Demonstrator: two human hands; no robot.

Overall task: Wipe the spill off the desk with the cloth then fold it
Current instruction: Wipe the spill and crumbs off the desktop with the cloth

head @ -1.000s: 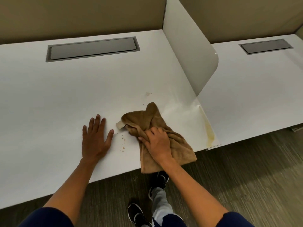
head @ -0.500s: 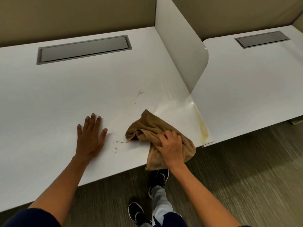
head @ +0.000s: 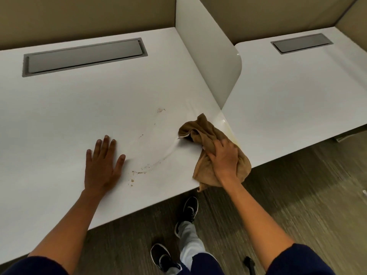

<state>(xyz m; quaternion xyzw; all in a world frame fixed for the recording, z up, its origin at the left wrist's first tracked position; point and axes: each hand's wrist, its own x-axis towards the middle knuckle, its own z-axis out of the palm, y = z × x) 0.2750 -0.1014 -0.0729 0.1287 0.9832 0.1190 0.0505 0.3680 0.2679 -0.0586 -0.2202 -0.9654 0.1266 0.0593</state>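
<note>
Your left hand (head: 103,165) lies flat, palm down, fingers straight and spread, arm reaching forward. Your right hand (head: 224,157) presses down to the right, fingers curled round the cloth (head: 198,133), forearm extended.

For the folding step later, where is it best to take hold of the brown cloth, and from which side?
Probably the free corner at the far end of the cloth, coming from above and the left. That end lies loose on the desk, with a pale hem showing, while the right hand bunches the near part, which hangs over the edge.
</note>
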